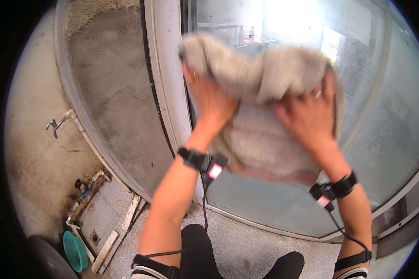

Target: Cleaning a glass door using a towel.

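Both my hands spread a greyish-beige cloth (pixel 265 139) with faint red stripes in front of a glass pane (pixel 265 202). My left hand (pixel 211 96) grips its left part, close to the white door frame, with the upper edge bunched above the fingers. On the right side of the cloth, my right hand (pixel 309 117) has its fingers bent into the folds. The cloth and fingertips are blurred, and folds hide some of the fingers. Whether the cloth touches the glass cannot be told.
A white frame (pixel 167 69) edges the glass. Left of it are a cement wall (pixel 115 80), a metal tap (pixel 54 127) and pipes. A green plastic basin (pixel 75 251) stands at lower left, near a floor drain (pixel 95 238) with low ledges. Cables hang from both my wrists.
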Demonstrator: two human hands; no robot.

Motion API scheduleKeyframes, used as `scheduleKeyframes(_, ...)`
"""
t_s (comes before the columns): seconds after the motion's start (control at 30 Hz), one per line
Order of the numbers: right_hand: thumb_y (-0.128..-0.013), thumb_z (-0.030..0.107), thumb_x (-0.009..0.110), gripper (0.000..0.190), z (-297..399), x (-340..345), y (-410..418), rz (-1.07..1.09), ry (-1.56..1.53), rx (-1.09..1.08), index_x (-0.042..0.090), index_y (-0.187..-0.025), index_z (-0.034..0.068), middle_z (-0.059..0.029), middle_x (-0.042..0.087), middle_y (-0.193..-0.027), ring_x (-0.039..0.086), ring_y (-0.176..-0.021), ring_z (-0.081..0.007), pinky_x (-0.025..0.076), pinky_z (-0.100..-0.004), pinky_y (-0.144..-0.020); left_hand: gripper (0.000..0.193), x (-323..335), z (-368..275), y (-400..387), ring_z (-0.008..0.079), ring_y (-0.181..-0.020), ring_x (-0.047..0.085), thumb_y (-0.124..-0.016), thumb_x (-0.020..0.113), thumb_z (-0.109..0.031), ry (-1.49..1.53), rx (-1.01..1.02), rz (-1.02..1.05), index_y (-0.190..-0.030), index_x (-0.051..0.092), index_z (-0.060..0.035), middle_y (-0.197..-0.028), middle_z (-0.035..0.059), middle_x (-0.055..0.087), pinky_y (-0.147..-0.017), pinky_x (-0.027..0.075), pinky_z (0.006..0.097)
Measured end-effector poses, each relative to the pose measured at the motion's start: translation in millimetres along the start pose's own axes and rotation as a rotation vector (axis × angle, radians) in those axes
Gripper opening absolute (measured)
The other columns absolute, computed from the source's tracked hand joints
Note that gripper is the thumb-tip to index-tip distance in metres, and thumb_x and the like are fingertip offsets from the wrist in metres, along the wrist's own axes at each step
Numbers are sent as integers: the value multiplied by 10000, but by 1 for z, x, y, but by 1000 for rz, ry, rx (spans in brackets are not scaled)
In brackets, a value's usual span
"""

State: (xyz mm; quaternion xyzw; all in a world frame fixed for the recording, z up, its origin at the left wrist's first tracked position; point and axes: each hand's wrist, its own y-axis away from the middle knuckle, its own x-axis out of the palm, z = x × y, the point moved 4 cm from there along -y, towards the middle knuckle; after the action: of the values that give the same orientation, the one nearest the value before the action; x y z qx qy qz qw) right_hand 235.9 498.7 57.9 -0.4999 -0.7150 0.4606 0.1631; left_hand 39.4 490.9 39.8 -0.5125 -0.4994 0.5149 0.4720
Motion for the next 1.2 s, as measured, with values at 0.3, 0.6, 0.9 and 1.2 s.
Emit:
scheduleKeyframes(0.3,-798,335,554,363,70,35,129,366,-169,-411,582,-1115,161,-51,456,-1300,244,-1329,-275,127,-472,-1112,842,-21,-19,159,389,-1332,166,-725,624,-435,248,-296,110,-1366,270,-20,-1412,206,250,-1076,40,579)
scheduleKeyframes(0.6,-716,329,639,303,-55,-32,-59,-203,15,-177,658,-968,161,-68,561,-1124,421,-1165,-225,223,-405,-1051,749,-7,-26,-80,429,-1282,237,-656,664,-210,121,76,-134,-1288,367,60,-1346,260,326,-1086,164,491)
scheduleKeyframes(0.9,-702,315,647,342,-43,-24,-72,-281,57,78,643,-977,112,-103,591,-1021,462,-1098,-264,222,-449,-1054,645,8,-20,-108,397,-1249,323,-713,650,-232,-85,243,-275,-1265,429,17,-1288,243,423,-1074,189,477)
scheduleKeyframes(1.2,-740,302,617,335,42,27,158,215,-311,-110,595,-1017,115,-67,497,-1265,290,-1305,-249,163,-471,-1094,717,-3,-50,156,344,-1335,215,-759,605,-410,136,58,350,-1333,370,-52,-1405,150,328,-1096,58,522)
